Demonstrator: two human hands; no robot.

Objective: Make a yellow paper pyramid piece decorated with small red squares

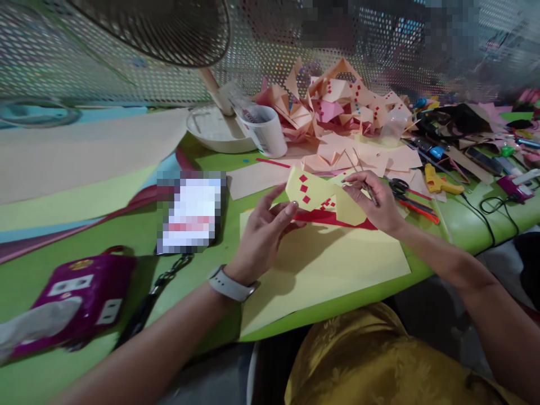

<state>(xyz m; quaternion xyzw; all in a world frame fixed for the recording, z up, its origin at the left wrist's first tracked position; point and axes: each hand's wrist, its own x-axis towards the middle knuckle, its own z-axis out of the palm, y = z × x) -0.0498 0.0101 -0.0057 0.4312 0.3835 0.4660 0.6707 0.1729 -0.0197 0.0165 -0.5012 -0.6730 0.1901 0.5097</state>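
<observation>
A folded piece of pale yellow paper (314, 194) with a row of red diamonds is raised over the table. My left hand (268, 230) pinches its left end between thumb and fingers. On the right, my right hand (377, 205) is closed around thin metal tweezers (358, 163), their prongs pointing up and away, while its fingertips meet the paper's right part. Small red diamonds (327, 203) show around the middle. Below lies a red paper strip (320, 218) on a large yellow sheet (329, 275), partly hidden by the hands.
Behind the hands rises a heap of folded peach paper (337, 107). A white cup (270, 132) stands beside a fan (169, 28). To the right lie scissors (399, 187), an orange cutter (422, 211) and a yellow glue gun (441, 180); to the left, a phone (192, 214) and purple power strip (80, 292).
</observation>
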